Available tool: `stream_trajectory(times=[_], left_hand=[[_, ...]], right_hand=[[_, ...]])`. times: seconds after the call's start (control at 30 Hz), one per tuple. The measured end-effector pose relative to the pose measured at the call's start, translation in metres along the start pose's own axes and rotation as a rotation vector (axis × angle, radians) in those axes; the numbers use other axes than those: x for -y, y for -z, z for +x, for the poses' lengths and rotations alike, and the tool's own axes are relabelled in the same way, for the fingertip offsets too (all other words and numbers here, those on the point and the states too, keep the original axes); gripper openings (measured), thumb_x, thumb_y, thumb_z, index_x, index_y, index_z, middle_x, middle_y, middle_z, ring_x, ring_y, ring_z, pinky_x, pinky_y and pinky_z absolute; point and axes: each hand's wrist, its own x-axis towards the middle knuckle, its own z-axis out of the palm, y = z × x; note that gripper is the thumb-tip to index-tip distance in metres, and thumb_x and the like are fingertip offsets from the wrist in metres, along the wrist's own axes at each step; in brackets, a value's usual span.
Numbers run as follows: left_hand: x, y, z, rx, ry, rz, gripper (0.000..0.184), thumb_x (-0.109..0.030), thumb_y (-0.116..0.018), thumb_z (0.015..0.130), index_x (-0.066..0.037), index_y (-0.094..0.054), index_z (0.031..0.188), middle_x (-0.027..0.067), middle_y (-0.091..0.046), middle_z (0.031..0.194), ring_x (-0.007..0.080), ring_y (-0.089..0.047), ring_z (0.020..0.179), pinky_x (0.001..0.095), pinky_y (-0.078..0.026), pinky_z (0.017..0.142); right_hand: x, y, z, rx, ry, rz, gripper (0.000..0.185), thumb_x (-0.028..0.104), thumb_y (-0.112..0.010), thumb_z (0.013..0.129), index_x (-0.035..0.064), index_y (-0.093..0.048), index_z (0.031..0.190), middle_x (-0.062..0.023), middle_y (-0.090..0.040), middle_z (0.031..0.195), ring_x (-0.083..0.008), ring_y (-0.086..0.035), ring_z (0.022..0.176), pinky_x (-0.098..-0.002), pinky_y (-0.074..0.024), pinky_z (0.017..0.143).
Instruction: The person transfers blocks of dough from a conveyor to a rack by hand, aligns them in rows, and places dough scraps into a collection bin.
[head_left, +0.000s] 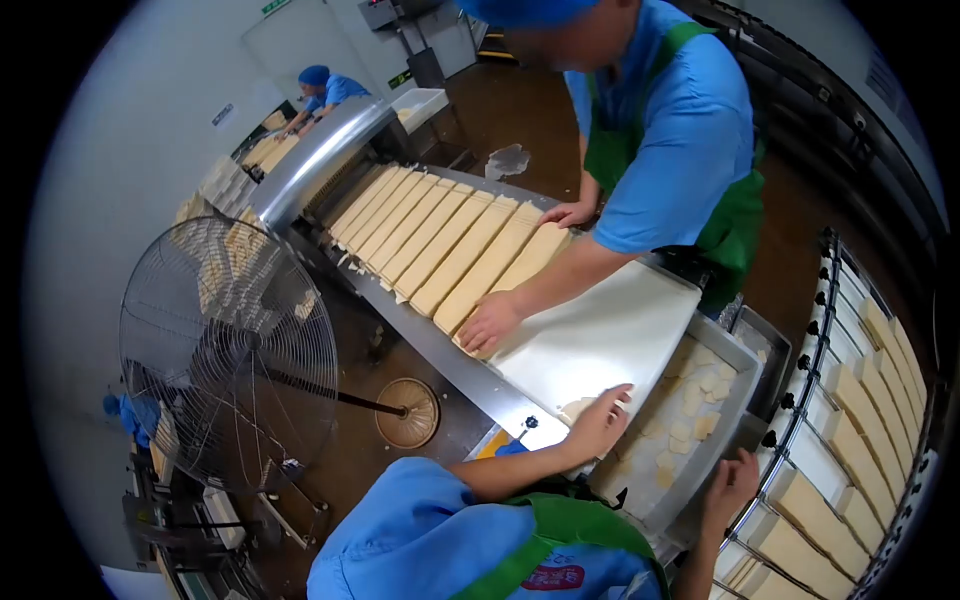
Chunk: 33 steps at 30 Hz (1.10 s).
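My left hand (pixel 600 425) is over the near end of the white conveyor belt (pixel 590 330), fingers stretched out and holding nothing visible. Beside it on the belt lies a small pale scrap (pixel 574 408). My right hand (pixel 735 487) hovers between the scrap tray and the rack on the right, its fingers apart and nothing in them. Further up the belt, long pale dough strips (pixel 470 255) lie side by side. A co-worker opposite has one hand (pixel 490 322) on the near end of the closest strip and the other (pixel 568 213) near its far end.
Below the belt's end stands a metal tray (pixel 740 400) with thin pale scraps (pixel 690 410). A rack (pixel 800 400) with more dough slabs (pixel 850 420) is at right. A large fan (pixel 250 340) stands left. A metal machine cover (pixel 325 165) arches over the belt; another person (pixel 335 90) works behind.
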Motion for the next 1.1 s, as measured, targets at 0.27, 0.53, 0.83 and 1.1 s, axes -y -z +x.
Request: stream_trajectory(times=[0.27, 0.53, 0.83, 1.1], left_hand=[[0.086, 0.185, 0.022, -0.867, -0.073, 0.306, 0.04, -0.007, -0.063, 0.082, 0.001, -0.048, 0.118, 0.017, -0.051, 0.111, 0.0265, -0.052, 0.101, 0.0351, -0.046, 0.082], [0.121, 0.297, 0.039, -0.654, 0.449, 0.633, 0.086, -0.017, -0.079, 0.067, 0.004, -0.03, 0.134, 0.0255, -0.035, 0.127, 0.0427, -0.039, 0.117, 0.0427, -0.033, 0.102], [0.093, 0.306, 0.057, -0.415, 0.317, 0.627, 0.086, -0.019, -0.083, 0.063, 0.005, -0.033, 0.128, 0.03, -0.04, 0.116, 0.0472, -0.048, 0.104, 0.0448, -0.045, 0.089], [0.116, 0.306, 0.056, -0.293, 0.218, 0.98, 0.093, -0.041, -0.071, 0.074, 0.009, -0.022, 0.135, 0.029, -0.04, 0.121, 0.0433, -0.052, 0.102, 0.0457, -0.044, 0.087]], right_hand=[[0.137, -0.076, 0.027, 0.261, 0.066, 0.265, 0.005, 0.008, -0.066, 0.079, 0.0066, -0.061, 0.08, -0.0102, -0.059, 0.115, -0.0329, -0.046, 0.118, -0.0433, -0.0302, 0.1], [0.267, -0.182, 0.073, 0.434, 0.161, 0.567, 0.01, 0.007, -0.066, 0.075, 0.0058, -0.063, 0.084, -0.0123, -0.059, 0.111, -0.0314, -0.05, 0.111, -0.0403, -0.0343, 0.097], [0.34, -0.361, 0.123, 0.62, 0.168, -0.001, 0.064, 0.03, -0.066, 0.08, 0.0029, -0.04, 0.132, -0.0236, -0.028, 0.141, -0.0389, -0.028, 0.128, -0.0494, -0.0275, 0.1], [0.393, -0.443, 0.223, 0.666, -0.013, -0.112, 0.069, 0.05, -0.047, 0.089, 0.0155, -0.026, 0.145, -0.0179, -0.011, 0.152, -0.0356, -0.033, 0.127, -0.046, -0.0317, 0.1]])
